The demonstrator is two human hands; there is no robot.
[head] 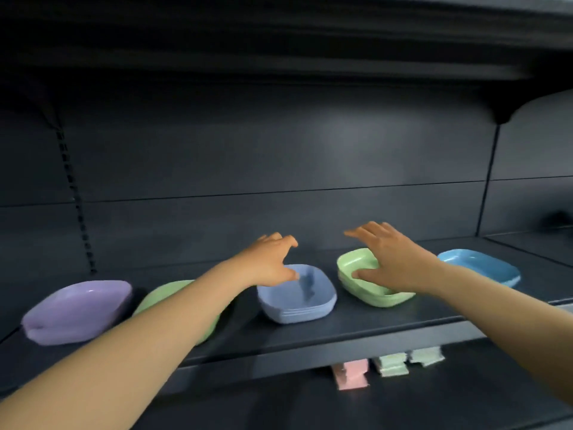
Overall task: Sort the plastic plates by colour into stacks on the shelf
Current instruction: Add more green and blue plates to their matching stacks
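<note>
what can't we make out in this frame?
Head view:
- Left green stack: mostly behind the left forearm.
- Right green stack: the right hand covers its middle.
- Stack counts: blurred.
- Packets under the shelf: too blurred to identify.

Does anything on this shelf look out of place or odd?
Yes. Green plates sit in two separate spots: one green stack under the right hand, and another green plate beside the purple plate, partly hidden by the left arm. Sorted by colour, they would share one stack.
</note>
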